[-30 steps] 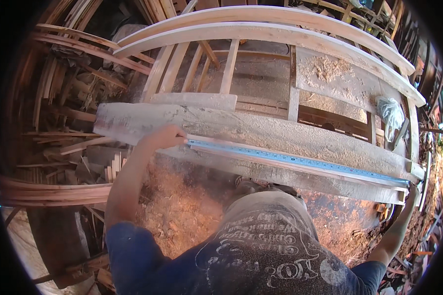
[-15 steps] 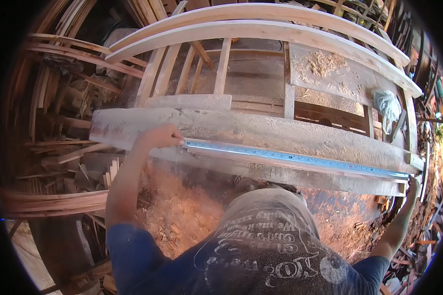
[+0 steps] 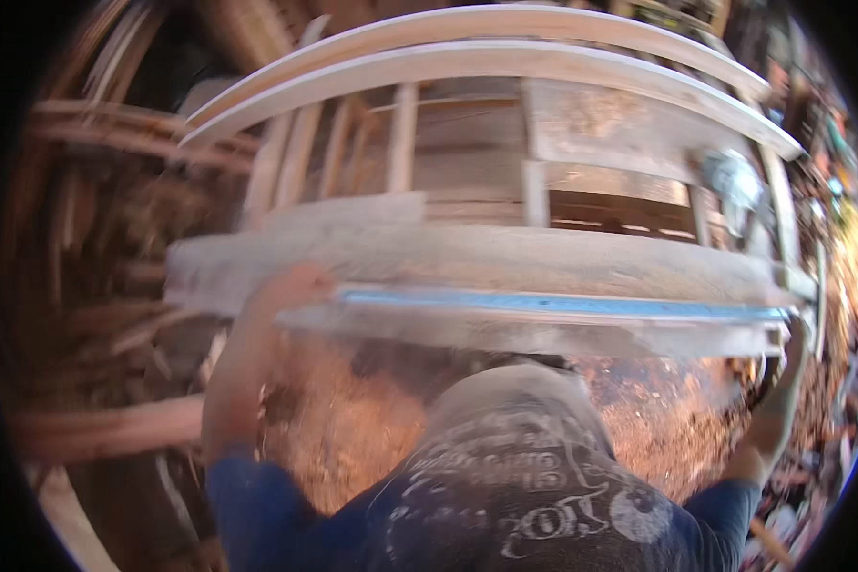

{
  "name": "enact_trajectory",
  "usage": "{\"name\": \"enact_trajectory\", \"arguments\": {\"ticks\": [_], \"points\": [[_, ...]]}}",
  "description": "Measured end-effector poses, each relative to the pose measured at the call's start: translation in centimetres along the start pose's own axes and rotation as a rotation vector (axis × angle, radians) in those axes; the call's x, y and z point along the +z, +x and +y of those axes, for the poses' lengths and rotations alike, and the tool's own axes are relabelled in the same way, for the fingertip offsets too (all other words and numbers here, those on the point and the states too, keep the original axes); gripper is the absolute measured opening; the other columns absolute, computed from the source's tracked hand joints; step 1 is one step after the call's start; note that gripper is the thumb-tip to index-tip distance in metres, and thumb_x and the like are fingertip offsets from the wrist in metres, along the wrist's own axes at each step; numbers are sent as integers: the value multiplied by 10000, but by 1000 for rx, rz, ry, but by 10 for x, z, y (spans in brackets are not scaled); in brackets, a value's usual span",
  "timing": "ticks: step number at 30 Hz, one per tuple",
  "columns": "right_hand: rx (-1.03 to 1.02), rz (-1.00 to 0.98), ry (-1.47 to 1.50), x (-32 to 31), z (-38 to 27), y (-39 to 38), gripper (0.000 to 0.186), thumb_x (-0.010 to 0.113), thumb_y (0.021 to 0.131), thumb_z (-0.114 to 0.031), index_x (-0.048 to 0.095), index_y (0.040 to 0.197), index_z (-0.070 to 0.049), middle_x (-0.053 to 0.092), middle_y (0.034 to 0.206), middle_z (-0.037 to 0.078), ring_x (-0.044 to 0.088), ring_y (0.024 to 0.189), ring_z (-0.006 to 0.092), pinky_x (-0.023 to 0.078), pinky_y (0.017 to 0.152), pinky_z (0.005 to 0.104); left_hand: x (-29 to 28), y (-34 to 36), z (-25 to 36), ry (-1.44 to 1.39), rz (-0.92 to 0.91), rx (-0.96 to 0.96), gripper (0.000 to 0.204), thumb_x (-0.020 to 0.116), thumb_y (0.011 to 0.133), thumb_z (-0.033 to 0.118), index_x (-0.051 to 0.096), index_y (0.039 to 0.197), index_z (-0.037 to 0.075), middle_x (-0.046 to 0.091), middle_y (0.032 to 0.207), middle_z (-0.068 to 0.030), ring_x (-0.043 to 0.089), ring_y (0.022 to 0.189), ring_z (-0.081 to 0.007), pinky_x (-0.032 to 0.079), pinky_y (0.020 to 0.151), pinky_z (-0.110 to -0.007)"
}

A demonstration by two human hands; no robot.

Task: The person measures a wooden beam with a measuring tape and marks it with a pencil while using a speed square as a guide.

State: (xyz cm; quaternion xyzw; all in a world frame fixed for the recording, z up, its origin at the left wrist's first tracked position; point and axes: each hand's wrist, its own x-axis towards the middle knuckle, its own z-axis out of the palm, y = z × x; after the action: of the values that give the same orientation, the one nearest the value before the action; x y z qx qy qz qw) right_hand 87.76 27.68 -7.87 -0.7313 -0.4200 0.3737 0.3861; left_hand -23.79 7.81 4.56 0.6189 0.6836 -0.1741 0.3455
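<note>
A blue tape measure (image 3: pixel 562 304) is drawn out straight along a long, dusty wooden plank (image 3: pixel 543 250) in front of me. My left hand (image 3: pixel 300 284) is closed on the tape's left end, its fingers smeared by motion. At the far right end of the plank, my right hand (image 3: pixel 797 334) grips the tape's other end; its fingers show only small. Beneath the tape lies a thin wooden strip, whose edges are blurred.
Beyond the plank, two long pale boards (image 3: pixel 505 59) lie across a wooden frame with crosspieces (image 3: pixel 402 138). A clear plastic bag (image 3: pixel 732 186) rests on its right side. Stacked timber (image 3: pixel 114 434) is at the left. Sawdust (image 3: pixel 343 419) covers the ground near me.
The view has shifted and blurred, with the far boards sitting further left. My left hand and the tape's left end appear slightly lower and further left. Both hands still hold the tape.
</note>
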Motion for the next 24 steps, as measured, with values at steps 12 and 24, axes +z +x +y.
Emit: {"name": "enact_trajectory", "arguments": {"ticks": [12,24], "points": [[352,502,-276,60,-98,-71,289,813,877,-284,798,998,-22,772,916,123,704,822,200,536,721,378,7,-4,-27,-125,71,-19,293,768,825,286,825,938,22,722,671,-69,643,641,-138,504,629,-355],[8,366,-348,19,-16,-18,275,772,897,-311,760,954,-43,747,935,86,674,835,207,528,727,373,12,6,-25,-17,60,-34,279,763,846,275,809,958,24,712,668,-109,661,635,-177,533,661,-397]]}}
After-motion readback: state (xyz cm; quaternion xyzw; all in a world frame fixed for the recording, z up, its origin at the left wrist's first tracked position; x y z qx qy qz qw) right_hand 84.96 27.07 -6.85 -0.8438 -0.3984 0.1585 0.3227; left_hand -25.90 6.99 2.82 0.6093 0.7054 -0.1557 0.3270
